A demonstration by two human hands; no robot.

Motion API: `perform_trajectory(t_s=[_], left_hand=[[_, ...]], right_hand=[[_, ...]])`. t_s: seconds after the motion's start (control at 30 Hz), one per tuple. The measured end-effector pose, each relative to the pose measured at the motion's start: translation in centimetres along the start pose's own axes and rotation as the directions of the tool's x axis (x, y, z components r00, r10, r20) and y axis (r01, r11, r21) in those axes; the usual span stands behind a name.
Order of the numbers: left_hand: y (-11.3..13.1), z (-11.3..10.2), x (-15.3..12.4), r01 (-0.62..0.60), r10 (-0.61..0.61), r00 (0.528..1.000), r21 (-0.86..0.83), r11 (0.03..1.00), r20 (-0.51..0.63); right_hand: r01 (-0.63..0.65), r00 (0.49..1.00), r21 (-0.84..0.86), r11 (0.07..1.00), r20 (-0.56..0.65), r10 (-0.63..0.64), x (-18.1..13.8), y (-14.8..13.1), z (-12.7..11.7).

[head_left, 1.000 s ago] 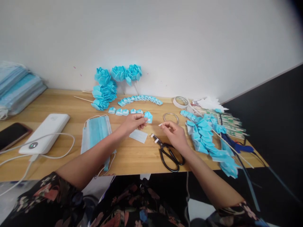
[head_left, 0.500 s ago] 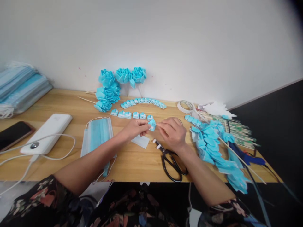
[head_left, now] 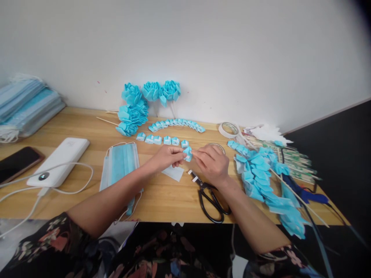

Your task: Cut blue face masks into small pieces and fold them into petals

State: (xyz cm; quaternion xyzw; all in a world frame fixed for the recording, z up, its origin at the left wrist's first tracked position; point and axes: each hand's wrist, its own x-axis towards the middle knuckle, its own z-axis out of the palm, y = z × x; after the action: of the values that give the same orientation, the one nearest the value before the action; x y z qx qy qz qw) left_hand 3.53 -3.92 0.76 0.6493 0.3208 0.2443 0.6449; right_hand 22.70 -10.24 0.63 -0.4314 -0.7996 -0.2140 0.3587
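Between my two hands is a small folded blue petal [head_left: 188, 153], cut from mask-like fabric. My left hand [head_left: 169, 157] is closed, pinching its left side between thumb and finger. The fingertips of my right hand [head_left: 211, 162] are pinched together at the petal's right edge. Just behind it on the table lies a row of folded blue petals [head_left: 167, 140], and farther back a curved row of overlapping petals [head_left: 176, 123]. Black-handled scissors [head_left: 209, 197] with bits of white tape on the blades lie under my right hand. A white paper piece [head_left: 173, 173] is below my left hand.
Several blue fabric flowers [head_left: 131, 112] on sticks stand by the wall. Left are a mask stack [head_left: 29, 106], a phone [head_left: 19, 164], a cabled power bank [head_left: 60, 160] and a mask [head_left: 123, 164]. Right are tape [head_left: 228, 130], a blue fabric heap [head_left: 257, 173] and a blue-handled tool [head_left: 314, 197].
Both hands keep their pinch on the petal, which has turned slightly between the fingers. The whole view has shifted a little; nothing else has visibly moved.
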Motion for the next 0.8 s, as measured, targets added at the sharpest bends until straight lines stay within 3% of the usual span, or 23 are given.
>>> perform_trajectory(t_s=[0.37, 0.57, 0.8], left_hand=[[-0.08, 0.02, 0.01, -0.004, 0.003, 0.999, -0.021, 1.000, -0.053], [-0.04, 0.03, -0.01, -0.005, 0.004, 0.999, -0.030, 1.000, -0.036], [0.09, 0.02, -0.03, -0.001, -0.001, 0.999, -0.057, 0.998, -0.040]], right_hand=[[-0.004, 0.999, 0.051, 0.999, -0.046, 0.006, -0.30, -0.07, 0.07], [0.006, 1.000, -0.047, 0.999, -0.019, -0.007, -0.15, -0.02, 0.09], [0.014, 1.000, -0.044, 0.999, -0.004, -0.014, 0.22, -0.35, -0.07]])
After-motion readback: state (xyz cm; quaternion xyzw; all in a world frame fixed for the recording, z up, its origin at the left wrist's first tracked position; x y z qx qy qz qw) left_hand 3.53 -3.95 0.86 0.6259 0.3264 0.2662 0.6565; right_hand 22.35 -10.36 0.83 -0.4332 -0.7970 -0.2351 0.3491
